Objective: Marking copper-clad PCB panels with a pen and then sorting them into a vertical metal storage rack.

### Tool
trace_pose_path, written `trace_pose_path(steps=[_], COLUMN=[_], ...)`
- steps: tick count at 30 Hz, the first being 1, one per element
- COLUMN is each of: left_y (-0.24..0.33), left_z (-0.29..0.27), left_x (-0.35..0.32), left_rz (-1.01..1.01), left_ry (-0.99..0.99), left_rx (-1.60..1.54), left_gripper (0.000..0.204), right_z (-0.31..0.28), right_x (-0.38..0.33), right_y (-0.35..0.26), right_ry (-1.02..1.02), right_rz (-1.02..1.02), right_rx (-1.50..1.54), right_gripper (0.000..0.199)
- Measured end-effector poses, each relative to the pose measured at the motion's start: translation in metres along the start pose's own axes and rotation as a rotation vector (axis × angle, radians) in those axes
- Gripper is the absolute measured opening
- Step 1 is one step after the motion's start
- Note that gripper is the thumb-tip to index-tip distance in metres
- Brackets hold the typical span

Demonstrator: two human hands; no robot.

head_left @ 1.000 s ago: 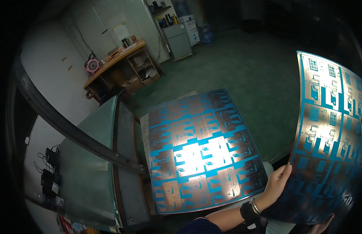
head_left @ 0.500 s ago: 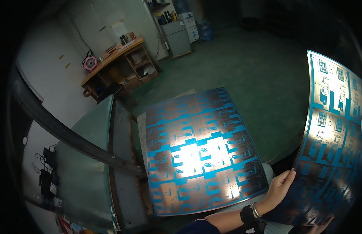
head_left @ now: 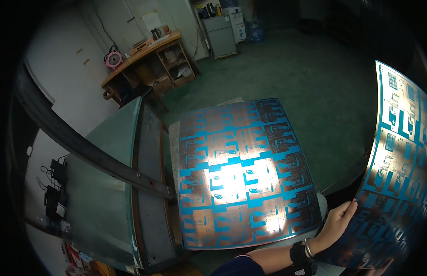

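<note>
A large copper circuit board panel (head_left: 397,152) with blue patterning is held up at the right, bowed and tilted, its upper part bright with glare. My left hand (head_left: 337,224) grips its left edge, thumb on the near face; a bracelet and a black band circle that wrist. At the panel's lower edge shows my right hand (head_left: 383,268), mostly hidden behind the panel, with a few fingers against the edge. In the middle, another copper and blue circuit board panel (head_left: 227,214) lies flat on top of a stack or stand, just left of my left hand.
To the left stands a glass-topped table (head_left: 100,184) crossed by a dark metal bar (head_left: 84,145). A wooden desk (head_left: 144,50) with a pink fan (head_left: 113,59) is at the back left. Behind are a grey cabinet (head_left: 221,37), a water dispenser (head_left: 236,23) and a blue water bottle (head_left: 256,31).
The whole view has shifted slightly, so the room and lying panel appear farther right. The held panel has moved a little right in the picture, both hands still on it.
</note>
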State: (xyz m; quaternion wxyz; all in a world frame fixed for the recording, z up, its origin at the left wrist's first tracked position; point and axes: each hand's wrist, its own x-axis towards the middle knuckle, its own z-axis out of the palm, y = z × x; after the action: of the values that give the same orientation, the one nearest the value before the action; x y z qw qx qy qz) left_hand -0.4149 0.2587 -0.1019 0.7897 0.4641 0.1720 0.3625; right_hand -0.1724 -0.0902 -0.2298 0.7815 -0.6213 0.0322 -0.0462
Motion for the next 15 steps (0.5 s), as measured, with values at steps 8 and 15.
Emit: trace_pose_path(steps=[8, 15], left_y=[0.002, -0.009], left_z=[-0.003, 0.008], left_x=[0.004, 0.003], left_rz=[-0.003, 0.016], left_ry=[0.051, 0.055], left_rx=[-0.02, -0.016], left_gripper=[0.036, 0.039], right_z=[-0.002, -0.017], right_x=[0.003, 0.002], right_y=[-0.003, -0.011], right_ry=[-0.007, -0.054], right_rz=[-0.083, -0.127], right_rx=[-0.098, -0.239], right_gripper=[0.032, 0.033])
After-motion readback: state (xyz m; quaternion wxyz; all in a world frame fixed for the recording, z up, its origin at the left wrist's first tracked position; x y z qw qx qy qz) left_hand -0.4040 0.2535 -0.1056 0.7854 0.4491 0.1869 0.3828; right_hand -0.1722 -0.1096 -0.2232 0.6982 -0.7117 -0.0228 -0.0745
